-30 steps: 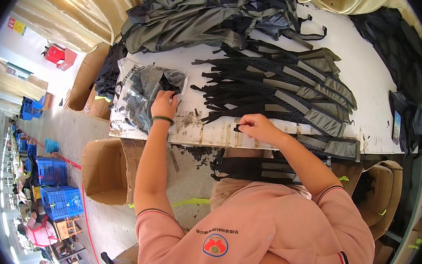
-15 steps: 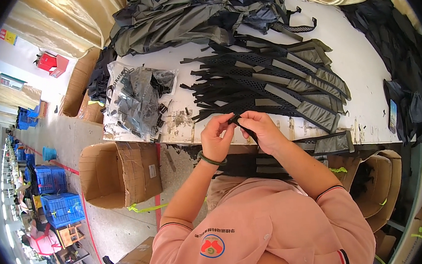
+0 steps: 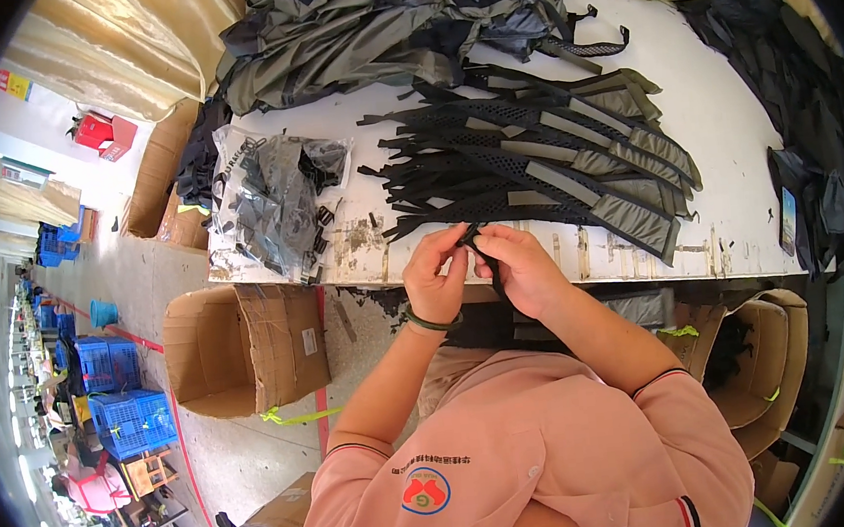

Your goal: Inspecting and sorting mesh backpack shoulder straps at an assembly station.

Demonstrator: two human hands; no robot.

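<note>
Just beyond my shirt front, at the near table edge, both hands meet at the fingertips. My left hand [image 3: 435,272] is closed in a pinch on a small black buckle [image 3: 470,232], whose details the fingers partly hide. Closed beside it, my right hand [image 3: 525,265] grips a black webbing strap [image 3: 497,282] that runs through at the buckle and hangs down past the palm. Below my forearms, a dark padded shoulder strap [image 3: 637,308] with a grey end lies over my lap, partly under the table edge. Right beyond my hands, several black mesh shoulder straps with grey ends [image 3: 554,167] lie stacked.
A clear plastic bag [image 3: 271,201] of dark parts lies left on the white table [image 3: 738,206], loose black buckles [image 3: 323,222] beside it. Dark fabric [image 3: 353,49] is heaped at the back, more hangs right [image 3: 812,129]. Cardboard boxes [image 3: 289,345] [image 3: 786,352] stand below.
The webbing strap now hangs in a longer loop below my right fingers. The padded strap on my lap has slid lower, its grey end dropping below the table edge.
</note>
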